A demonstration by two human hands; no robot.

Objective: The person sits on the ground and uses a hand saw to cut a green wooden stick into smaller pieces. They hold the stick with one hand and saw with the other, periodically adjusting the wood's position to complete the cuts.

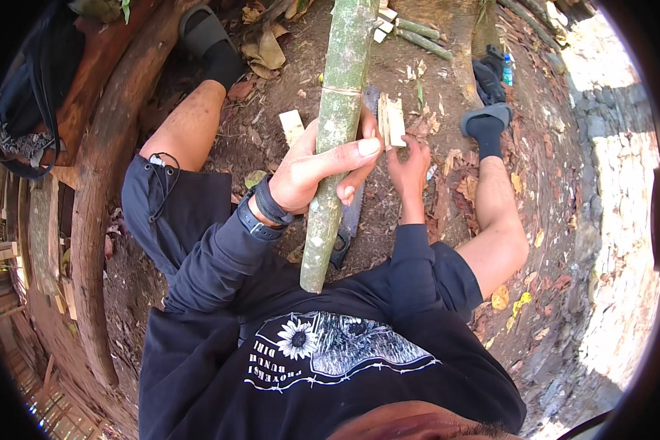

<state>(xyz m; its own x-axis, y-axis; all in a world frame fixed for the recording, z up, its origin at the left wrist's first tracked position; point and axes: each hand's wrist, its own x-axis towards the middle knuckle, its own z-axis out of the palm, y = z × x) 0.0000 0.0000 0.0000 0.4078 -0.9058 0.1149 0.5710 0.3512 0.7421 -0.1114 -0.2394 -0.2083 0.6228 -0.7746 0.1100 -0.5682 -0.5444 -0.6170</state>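
My left hand, with a dark band and watch at the wrist, is wrapped round a green-barked branch. The branch slants up in front of my body, its cut lower end near my shirt and a thin ring scored around its bark. Beyond it, my right hand is closed at the lower end of a pale split wood piece; its fingertips are partly hidden. A saw lies on the ground behind the branch, which covers part of its blade. To the left is a pale wood chip.
Short cut sticks and pale pieces lie farther ahead. Long logs run along the left, with a dark bag on them. My legs are spread on either side of the leaf-strewn dirt. A bottle stands at far right.
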